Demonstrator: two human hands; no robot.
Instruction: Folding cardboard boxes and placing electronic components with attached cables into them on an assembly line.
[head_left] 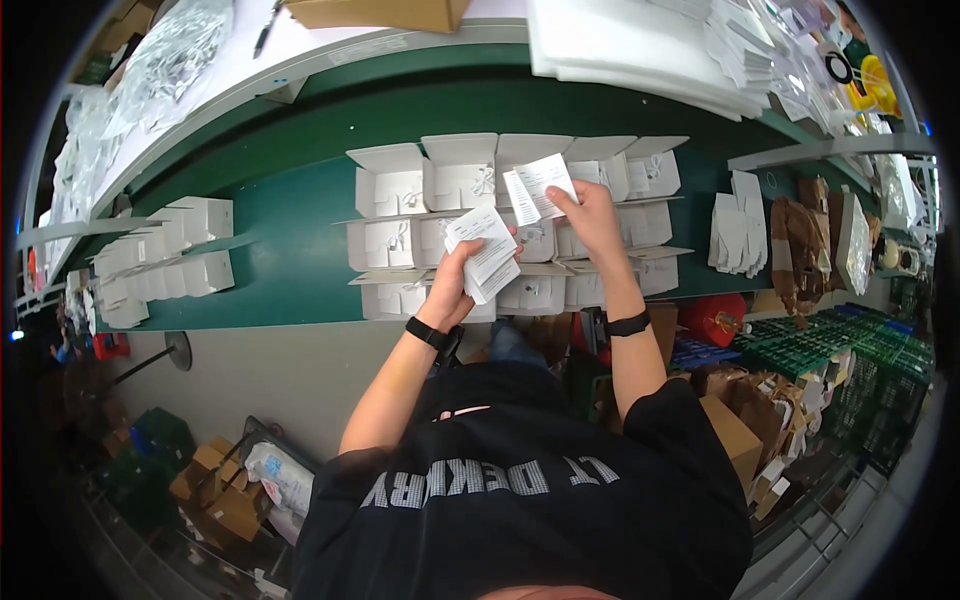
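My left hand (452, 287) grips a small stack of printed white leaflets (487, 252), thumb on top. To the right and a little farther away, my right hand (594, 222) pinches a few more leaflets (543, 187), fanned apart, between thumb and fingers. Both hands are over rows of open white boxes (372, 193) standing on the green table (290, 240). Small white cable-like items (399, 237) lie inside several boxes. My hands and the leaflets hide some of the middle boxes.
Rows of white boxes (208, 220) stand at the table's left. At the right are white cartons (738, 232) and crumpled brown paper (797, 240). A raised shelf (490, 36) along the back bears white foam sheets (640, 60) and a cardboard box (375, 12).
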